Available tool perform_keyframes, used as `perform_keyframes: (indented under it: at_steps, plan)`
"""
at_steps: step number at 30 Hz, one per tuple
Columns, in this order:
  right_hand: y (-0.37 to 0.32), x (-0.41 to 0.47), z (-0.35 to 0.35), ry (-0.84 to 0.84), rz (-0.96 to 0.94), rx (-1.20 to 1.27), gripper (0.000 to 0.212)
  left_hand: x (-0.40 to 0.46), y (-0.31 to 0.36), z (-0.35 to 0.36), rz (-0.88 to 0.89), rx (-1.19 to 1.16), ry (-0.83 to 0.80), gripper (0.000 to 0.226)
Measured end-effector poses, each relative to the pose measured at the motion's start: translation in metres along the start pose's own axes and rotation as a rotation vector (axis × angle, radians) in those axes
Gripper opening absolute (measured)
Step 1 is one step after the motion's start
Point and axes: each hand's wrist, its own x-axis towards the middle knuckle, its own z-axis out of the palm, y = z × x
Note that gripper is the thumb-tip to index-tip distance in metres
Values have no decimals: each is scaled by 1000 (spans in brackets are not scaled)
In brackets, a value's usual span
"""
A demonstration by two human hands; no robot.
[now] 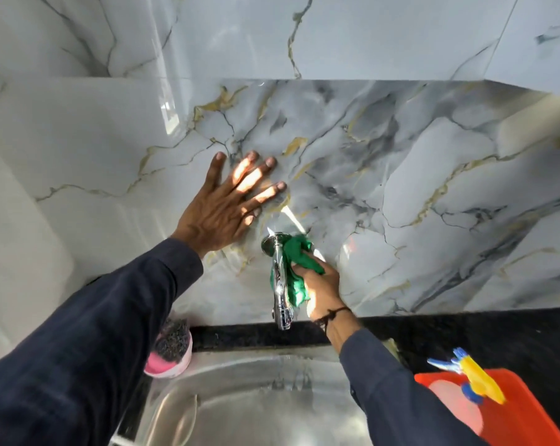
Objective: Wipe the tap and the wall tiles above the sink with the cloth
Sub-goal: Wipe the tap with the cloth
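My right hand (320,284) is clamped on the green cloth (296,275), pressing it against the right side of the chrome tap (280,284), which juts from the marble tiles (401,175) above the steel sink (256,403). My left hand (230,204) lies flat on the tiles up and to the left of the tap, fingers spread apart, holding nothing.

What could go wrong, I judge: the tiles look glossy, and if they are wet my bracing palm could slide and throw my weight forward. The cloth is bunched, so a loose corner may slip from my grip and drop into the sink. Rubbing only one side would leave the far side of the tap and its wall flange untouched. A hard push near the handle might turn the water on. My right sleeve hangs close to the orange tray (513,413) and the yellow-and-blue thing (475,378) on it; a wide elbow swing could knock them.

Both arms reach forward, the left stretched long and high, the right bent with the wrist cocked toward the wall.
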Motion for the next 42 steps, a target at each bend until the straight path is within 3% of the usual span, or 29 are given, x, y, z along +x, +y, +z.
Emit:
perform_keyframes:
  at_steps: [3, 7, 11, 13, 16, 18, 21, 26, 33, 38, 40, 42]
  plan:
    - [-2, -10, 0, 10, 137, 2, 49, 0, -1, -8, 9, -4, -28, 66]
    - [-15, -19, 12, 112, 160, -80, 34, 1, 0, -13, 11, -2, -68, 70]
    - [-8, -29, 24, -59, -57, -30, 12, 1, -1, -7, 17, 3, -47, 73]
    - [-6, -28, 35, -60, -188, -268, 7, 1, -1, -2, 19, -3, -31, 71]
    - [-7, -30, 46, 64, -220, -570, 44, 1, -1, 1, 13, 9, -22, 67]
    - [-6, -37, 40, 59, -225, -602, 43, 3, -1, 0, 17, 13, -41, 66]
    - [9, -58, 18, -136, -361, -623, 42, 3, 1, -5, 11, 20, -75, 65]
    - [30, -92, -10, -190, -780, -1037, 59, 5, 5, -21, 6, 19, -167, 66]
    - [30, -110, -59, -479, -963, -1533, 61, 2, 26, -60, -56, -6, -194, 80]
    - [35, -121, -99, -596, -954, -1642, 61, -38, 60, -78, -200, -245, -302, 75]
    - [33, -129, -111, -506, -792, -1492, 55, -63, 76, -82, -327, -409, -339, 70]
    - [23, -137, -113, -295, -578, -1269, 39, -88, 92, -86, -495, -642, -326, 67]
